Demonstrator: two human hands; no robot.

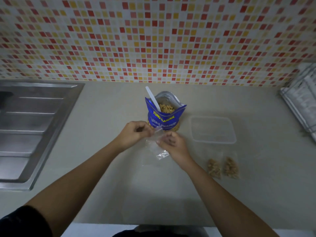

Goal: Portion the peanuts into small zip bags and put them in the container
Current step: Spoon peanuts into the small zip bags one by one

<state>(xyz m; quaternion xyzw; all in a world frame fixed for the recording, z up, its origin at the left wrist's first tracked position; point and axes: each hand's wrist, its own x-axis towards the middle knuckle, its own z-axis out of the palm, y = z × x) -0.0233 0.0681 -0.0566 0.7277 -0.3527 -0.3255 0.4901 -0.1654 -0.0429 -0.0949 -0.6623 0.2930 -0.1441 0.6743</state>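
- Stainless steel sink drainboard (34,125): set into the tabletop (102,185) far to the left of the peanut bag (165,118).
- Left hand (135,134): just left of and in front of the peanut bag. Its grip is narrow, with fingertips pinching the upper left edge of a clear zip bag (158,148).
- Clear zip bag: directly in front of the peanut bag and held between both hands. Its lower part hangs crumpled towards the tabletop, and no peanuts show in it.
- Peanut bag: a blue "Salted Peanuts" pouch standing upright at the middle of the tabletop. Its mouth is open and peanuts show inside.
- White plastic spoon (153,98): stuck in the peanut bag, with the handle leaning out to the upper left.
- Right hand (172,142): in front of the peanut bag, slightly right. Its fingers are curled in a narrow grip on the right side of the zip bag's mouth.
- Clear rectangular container (213,130): on the tabletop just right of the peanut bag.
- Two filled zip bags (214,168) (230,167): lying side by side, right of and nearer than the peanut bag, in front of the container.
- Rack (301,106): far right of the peanut bag, against the mosaic-tiled wall (153,40). Its contents are blurred.
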